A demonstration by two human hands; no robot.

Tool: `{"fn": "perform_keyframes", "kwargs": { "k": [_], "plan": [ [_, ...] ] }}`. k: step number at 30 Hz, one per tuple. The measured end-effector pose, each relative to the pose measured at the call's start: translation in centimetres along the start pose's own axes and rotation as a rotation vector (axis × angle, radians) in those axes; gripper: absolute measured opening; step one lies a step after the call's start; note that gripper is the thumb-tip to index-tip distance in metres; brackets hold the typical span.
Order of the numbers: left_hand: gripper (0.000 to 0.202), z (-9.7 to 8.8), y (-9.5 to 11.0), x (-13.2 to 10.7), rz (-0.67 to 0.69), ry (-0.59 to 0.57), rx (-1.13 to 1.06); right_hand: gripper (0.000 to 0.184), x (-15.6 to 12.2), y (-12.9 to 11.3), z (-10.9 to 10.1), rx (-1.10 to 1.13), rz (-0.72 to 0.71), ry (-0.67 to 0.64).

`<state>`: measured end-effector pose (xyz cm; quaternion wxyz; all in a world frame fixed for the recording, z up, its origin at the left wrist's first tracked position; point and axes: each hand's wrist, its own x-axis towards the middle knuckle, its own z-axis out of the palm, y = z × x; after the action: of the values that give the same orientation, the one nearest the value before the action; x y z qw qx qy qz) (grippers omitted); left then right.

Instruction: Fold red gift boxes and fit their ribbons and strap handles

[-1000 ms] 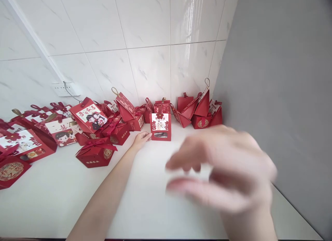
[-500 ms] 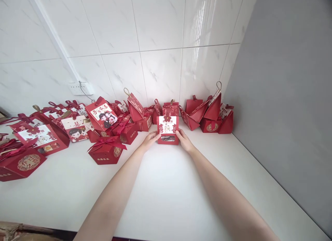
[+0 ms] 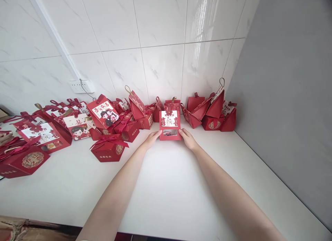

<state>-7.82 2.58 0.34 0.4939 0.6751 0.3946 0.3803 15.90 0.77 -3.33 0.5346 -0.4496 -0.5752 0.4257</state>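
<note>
A red gift box (image 3: 169, 120) with a white printed front panel and a small window below it is at the middle of the table, toward the wall. My left hand (image 3: 152, 139) grips its lower left edge, fingers closed against the side. On the opposite side, my right hand (image 3: 188, 138) holds the lower right edge, thumb near the window. The box leans back a little. Close behind it stands another red box (image 3: 172, 103), partly hidden by it.
Red folded boxes (image 3: 195, 112) and a hexagonal box (image 3: 212, 123) stand to the right by a grey panel (image 3: 285, 95). Several ribboned boxes (image 3: 109, 151) crowd the left. The white table (image 3: 168, 192) meets a tiled wall (image 3: 160, 23) with a socket (image 3: 80, 86).
The box in my hands has tipped backward, so its front and window show more fully. Both hands keep their hold. The view has shifted slightly.
</note>
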Motion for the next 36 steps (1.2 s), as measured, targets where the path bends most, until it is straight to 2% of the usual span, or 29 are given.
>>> {"fn": "perform_keyframes", "kwargs": {
  "k": [5, 9, 11, 14, 18, 21, 24, 26, 29, 32, 36],
  "plan": [
    [0.05, 0.0, -0.7, 0.3, 0.011, -0.013, 0.015, 0.039, 0.2, -1.0, 0.1, 0.023, -0.045, -0.071],
    [0.048, 0.1, -1.0, 0.4, 0.032, 0.026, 0.05, 0.039, 0.3, -1.0, 0.2, 0.024, -0.079, -0.11],
    [0.047, 0.0, -1.3, 0.6, 0.051, 0.075, 0.07, 0.041, 0.3, -0.6, 0.1, -0.004, -0.084, -0.096],
    [0.047, -0.3, -1.9, 1.0, 0.077, 0.208, 0.106, 0.043, 0.2, 0.1, 0.0, -0.069, -0.099, -0.04],
    [0.048, -0.4, -2.6, 1.3, 0.09, 0.33, 0.179, 0.034, -0.2, 0.1, 0.2, -0.183, -0.164, 0.061],
    [0.055, -0.1, -2.5, 1.1, 0.101, 0.303, 0.231, 0.038, -0.5, -0.3, 0.4, -0.259, -0.214, 0.149],
    [0.08, 0.4, -2.3, 0.7, 0.106, 0.197, 0.395, 0.042, -0.8, -0.6, 0.4, -0.311, -0.234, 0.193],
    [0.101, 0.8, -2.1, 0.5, 0.098, 0.127, 0.561, 0.038, -0.9, -0.8, 0.4, -0.349, -0.238, 0.174],
    [0.116, 1.4, -1.7, 0.3, 0.118, 0.088, 0.704, 0.032, -1.2, -1.1, 0.5, -0.425, -0.229, 0.061],
    [0.114, 2.0, -1.2, 0.1, 0.151, 0.059, 0.734, 0.038, -1.4, -1.3, 1.0, -0.495, -0.218, -0.048],
    [0.092, 2.2, -0.6, 0.0, 0.137, 0.048, 0.658, 0.041, -1.7, -1.6, 1.6, -0.544, -0.2, -0.079]
  ]
}}
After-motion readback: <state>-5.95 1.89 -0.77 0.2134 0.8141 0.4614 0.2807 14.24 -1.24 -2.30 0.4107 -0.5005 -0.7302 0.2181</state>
